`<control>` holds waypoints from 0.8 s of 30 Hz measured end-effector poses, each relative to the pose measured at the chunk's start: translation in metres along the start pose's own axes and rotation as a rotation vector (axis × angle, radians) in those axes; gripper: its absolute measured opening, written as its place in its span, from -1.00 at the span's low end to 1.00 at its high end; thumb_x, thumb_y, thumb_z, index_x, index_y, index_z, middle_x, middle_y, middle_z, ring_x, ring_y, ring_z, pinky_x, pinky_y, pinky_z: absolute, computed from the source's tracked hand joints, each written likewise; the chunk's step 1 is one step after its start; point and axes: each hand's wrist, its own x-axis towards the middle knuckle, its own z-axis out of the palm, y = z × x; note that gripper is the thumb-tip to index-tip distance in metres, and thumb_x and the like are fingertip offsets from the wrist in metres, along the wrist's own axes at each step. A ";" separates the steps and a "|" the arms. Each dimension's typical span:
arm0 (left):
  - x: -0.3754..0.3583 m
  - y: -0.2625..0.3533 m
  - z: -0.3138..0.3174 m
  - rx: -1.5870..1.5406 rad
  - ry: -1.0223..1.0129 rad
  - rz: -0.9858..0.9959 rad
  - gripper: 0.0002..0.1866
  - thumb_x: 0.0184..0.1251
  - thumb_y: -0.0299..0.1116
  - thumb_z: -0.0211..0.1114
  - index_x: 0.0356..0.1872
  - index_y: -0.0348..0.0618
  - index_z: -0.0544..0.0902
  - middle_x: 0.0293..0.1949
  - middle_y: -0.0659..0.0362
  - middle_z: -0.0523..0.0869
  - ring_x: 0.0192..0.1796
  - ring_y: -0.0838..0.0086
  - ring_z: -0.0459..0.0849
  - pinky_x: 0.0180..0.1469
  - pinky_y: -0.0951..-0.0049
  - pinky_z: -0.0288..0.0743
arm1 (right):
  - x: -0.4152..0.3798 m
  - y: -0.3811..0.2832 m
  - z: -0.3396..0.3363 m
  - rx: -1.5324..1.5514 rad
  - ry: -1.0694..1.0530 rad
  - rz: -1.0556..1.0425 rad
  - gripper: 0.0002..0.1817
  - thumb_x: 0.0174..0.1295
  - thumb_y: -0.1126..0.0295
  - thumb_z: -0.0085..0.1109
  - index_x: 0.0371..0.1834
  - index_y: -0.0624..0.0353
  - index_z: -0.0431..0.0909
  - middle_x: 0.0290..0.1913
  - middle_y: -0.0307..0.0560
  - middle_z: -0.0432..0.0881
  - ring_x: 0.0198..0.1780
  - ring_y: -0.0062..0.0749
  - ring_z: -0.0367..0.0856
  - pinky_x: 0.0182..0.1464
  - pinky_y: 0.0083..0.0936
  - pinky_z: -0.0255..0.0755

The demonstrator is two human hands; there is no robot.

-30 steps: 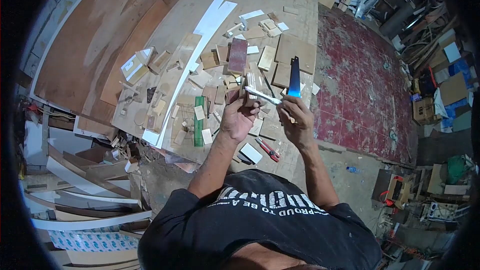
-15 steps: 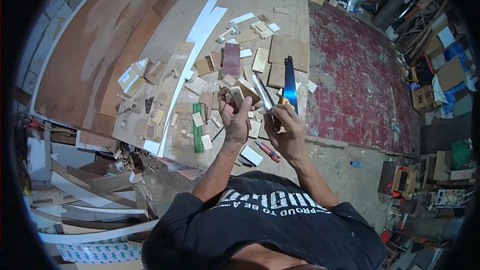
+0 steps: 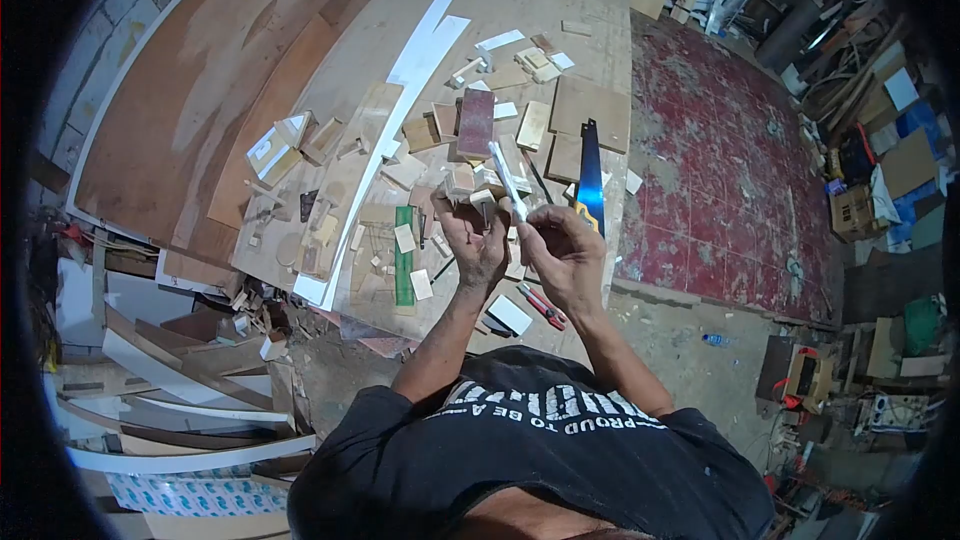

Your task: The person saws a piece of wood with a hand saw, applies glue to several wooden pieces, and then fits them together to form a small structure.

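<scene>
Over the near part of the workbench, my left hand [image 3: 478, 248] is closed around a small wooden block [image 3: 484, 198], its pale end facing up. Close beside it, my right hand [image 3: 566, 252] pinches a narrow, shiny white tube-like thing [image 3: 508, 178] by its lower end. That white thing slants up and left, its lower end right by the block. Past my hands lies a dark red rectangular block [image 3: 476, 120] among small wood offcuts. A handsaw [image 3: 591, 172] with a yellow handle rests to the right of my right hand.
A green strip [image 3: 404, 265] with small wood pieces lies left of my hands. A red utility knife [image 3: 541, 306] and a white block [image 3: 510, 316] are near the bench's front edge. Long white strips [image 3: 430, 50] run along the workbench [image 3: 540, 0]. Red tiled floor [image 3: 720, 180] is at right.
My right hand has brought the white tube-like thing left, closer to the block, and turned it more edge-on. My left hand has tilted the block. The whole view has shifted slightly.
</scene>
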 end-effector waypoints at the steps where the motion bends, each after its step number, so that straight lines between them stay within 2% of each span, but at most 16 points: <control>1: 0.002 -0.002 -0.005 0.035 -0.092 0.049 -0.42 0.20 -0.74 0.12 0.24 -0.22 0.18 0.10 0.07 0.46 0.14 0.40 0.50 0.15 0.42 0.44 | -0.004 -0.001 -0.003 0.052 -0.031 0.088 -0.87 0.27 0.57 0.25 -0.17 0.34 0.53 -0.39 -0.25 0.60 -0.46 -0.69 0.56 -0.44 -0.71 0.44; 2: 0.002 -0.004 -0.009 0.036 -0.087 0.048 -0.42 0.20 -0.74 0.12 0.24 -0.22 0.18 0.10 0.07 0.46 0.14 0.40 0.50 0.15 0.42 0.44 | -0.007 -0.002 -0.007 0.102 -0.060 0.178 -0.88 0.27 0.56 0.25 -0.19 0.34 0.53 -0.39 -0.26 0.59 -0.46 -0.70 0.55 -0.45 -0.72 0.43; 4: 0.006 -0.001 -0.008 0.166 -0.038 0.057 -0.56 0.25 -0.70 0.14 0.09 -0.22 0.20 -0.03 0.06 0.51 -0.03 0.48 0.58 0.00 0.48 0.51 | -0.009 -0.009 -0.017 0.106 -0.095 0.232 -0.88 0.27 0.56 0.25 -0.20 0.33 0.53 -0.38 -0.24 0.59 -0.46 -0.70 0.54 -0.45 -0.72 0.42; 5: 0.006 0.001 -0.007 0.166 -0.035 0.055 -0.56 0.25 -0.70 0.14 0.09 -0.22 0.20 -0.03 0.06 0.51 -0.03 0.48 0.58 0.00 0.48 0.51 | -0.009 -0.013 -0.021 0.113 -0.127 0.284 -0.89 0.27 0.56 0.25 -0.21 0.33 0.53 -0.38 -0.23 0.59 -0.46 -0.71 0.54 -0.46 -0.73 0.41; 11: 0.005 -0.006 -0.006 0.041 0.014 -0.032 -0.53 0.27 -0.67 0.21 0.10 -0.24 0.19 -0.01 0.07 0.49 -0.03 0.50 0.57 0.00 0.49 0.50 | 0.004 -0.018 -0.019 0.117 -0.041 0.197 -0.79 0.26 0.56 0.25 -0.11 0.28 0.43 -0.41 -0.23 0.56 -0.43 -0.66 0.56 -0.43 -0.72 0.41; 13: 0.005 -0.009 -0.008 0.122 -0.004 0.013 -0.51 0.30 -0.65 0.15 0.19 -0.19 0.19 -0.01 0.15 0.48 0.00 0.50 0.53 0.10 0.47 0.44 | 0.010 -0.016 -0.011 -0.043 0.080 -0.027 -0.70 0.23 0.57 0.27 -0.01 0.28 0.42 -0.37 -0.19 0.58 -0.39 -0.64 0.57 -0.39 -0.69 0.43; 14: 0.005 -0.010 -0.008 0.122 -0.005 0.014 -0.51 0.30 -0.65 0.15 0.19 -0.19 0.19 -0.01 0.15 0.48 0.00 0.50 0.53 0.10 0.47 0.44 | 0.011 -0.010 -0.013 -0.147 0.057 -0.040 -0.65 0.18 0.61 0.28 0.04 0.29 0.49 -0.32 -0.12 0.60 -0.37 -0.59 0.59 -0.36 -0.65 0.45; 15: 0.005 -0.009 -0.007 0.132 0.005 0.033 -0.47 0.28 -0.60 0.24 0.18 -0.21 0.17 0.03 0.10 0.45 0.04 0.47 0.53 0.10 0.47 0.46 | 0.013 -0.011 -0.012 -0.146 0.056 -0.041 -0.65 0.18 0.61 0.28 0.04 0.29 0.49 -0.32 -0.12 0.60 -0.37 -0.59 0.59 -0.36 -0.65 0.45; 16: 0.005 -0.009 -0.005 0.143 0.015 0.052 -0.42 0.27 -0.55 0.33 0.17 -0.22 0.16 0.06 0.05 0.43 0.07 0.43 0.53 0.10 0.47 0.48 | 0.016 -0.013 -0.009 -0.286 0.011 -0.169 -0.65 0.16 0.62 0.29 0.04 0.29 0.53 -0.29 -0.08 0.61 -0.37 -0.55 0.60 -0.36 -0.63 0.46; 18: 0.004 -0.007 -0.003 0.130 0.043 0.050 -0.41 0.27 -0.52 0.36 0.17 -0.23 0.16 0.06 0.04 0.43 0.08 0.41 0.53 0.11 0.46 0.48 | 0.018 -0.012 0.001 -0.458 -0.013 -0.364 -0.67 0.10 0.65 0.29 -0.02 0.29 0.62 -0.25 0.01 0.63 -0.40 -0.42 0.61 -0.35 -0.58 0.48; 19: 0.003 -0.006 -0.003 0.118 0.070 0.049 -0.40 0.26 -0.49 0.38 0.17 -0.23 0.16 0.06 0.03 0.43 0.09 0.38 0.53 0.13 0.44 0.48 | 0.016 -0.008 0.003 -0.478 -0.029 -0.396 -0.63 0.07 0.66 0.30 0.01 0.28 0.61 -0.23 0.01 0.64 -0.41 -0.40 0.61 -0.38 -0.57 0.47; 20: 0.002 -0.005 -0.003 0.090 0.097 0.001 -0.32 0.22 -0.44 0.42 0.23 -0.22 0.15 0.11 0.06 0.36 0.17 0.41 0.43 0.23 0.38 0.36 | 0.014 -0.007 0.004 -0.471 -0.042 -0.379 -0.61 0.06 0.67 0.30 0.02 0.28 0.61 -0.22 0.01 0.63 -0.41 -0.41 0.60 -0.39 -0.57 0.47; 21: 0.003 -0.007 -0.007 0.092 0.101 0.005 -0.32 0.22 -0.44 0.42 0.23 -0.22 0.15 0.11 0.06 0.36 0.17 0.41 0.43 0.23 0.38 0.36 | 0.011 -0.006 0.005 -0.465 -0.056 -0.365 -0.60 0.05 0.67 0.30 0.03 0.28 0.61 -0.21 0.02 0.63 -0.41 -0.41 0.60 -0.40 -0.58 0.46; 23: 0.005 -0.013 -0.019 0.211 0.068 0.085 -0.31 0.20 -0.47 0.41 0.23 -0.24 0.14 0.09 0.07 0.36 0.15 0.40 0.44 0.22 0.39 0.37 | 0.005 -0.007 0.004 -0.479 -0.070 -0.336 -0.62 0.05 0.67 0.31 -0.01 0.27 0.63 -0.24 -0.01 0.63 -0.41 -0.45 0.61 -0.40 -0.58 0.47; 24: 0.006 -0.006 -0.017 0.240 0.087 0.051 -0.35 0.21 -0.55 0.34 0.22 -0.26 0.13 0.07 0.07 0.37 0.14 0.40 0.45 0.21 0.38 0.37 | 0.002 -0.007 0.002 -0.495 -0.078 -0.305 -0.65 0.05 0.66 0.33 -0.04 0.26 0.64 -0.27 -0.03 0.63 -0.40 -0.48 0.61 -0.40 -0.59 0.47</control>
